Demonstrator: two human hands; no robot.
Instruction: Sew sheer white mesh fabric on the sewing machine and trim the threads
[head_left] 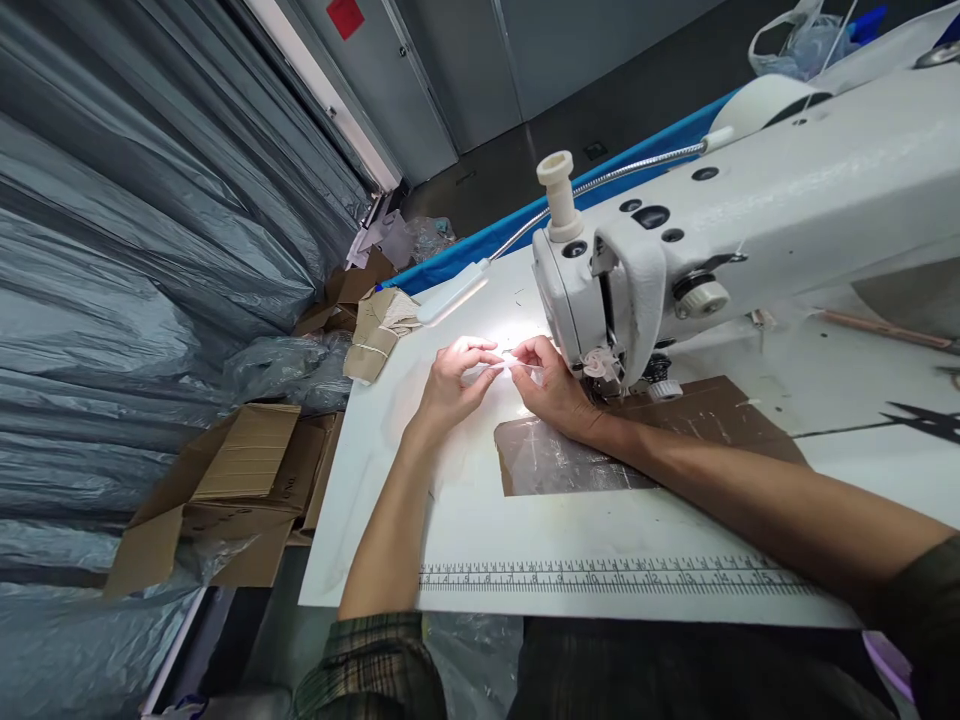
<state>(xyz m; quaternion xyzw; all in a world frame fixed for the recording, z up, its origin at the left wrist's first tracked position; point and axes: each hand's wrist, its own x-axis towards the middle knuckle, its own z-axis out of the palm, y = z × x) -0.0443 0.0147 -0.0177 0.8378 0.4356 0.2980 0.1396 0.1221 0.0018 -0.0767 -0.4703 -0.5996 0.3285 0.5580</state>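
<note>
Under the bright lamp, a small whitish, thin piece spans the fingertips of both hands; glare blurs its outline. My left hand pinches its left side, fingers pressed together. My right hand grips the other side, close beside the head of the white sewing machine. Both hands are just above the white table, left of the needle area. A brown sheet under clear plastic lies below my right wrist.
The lamp on its flexible arm hangs behind the hands. A ruler strip runs along the front edge. Black scissors lie at the far right. A folded cloth bundle sits at the left edge, with cardboard boxes beyond it.
</note>
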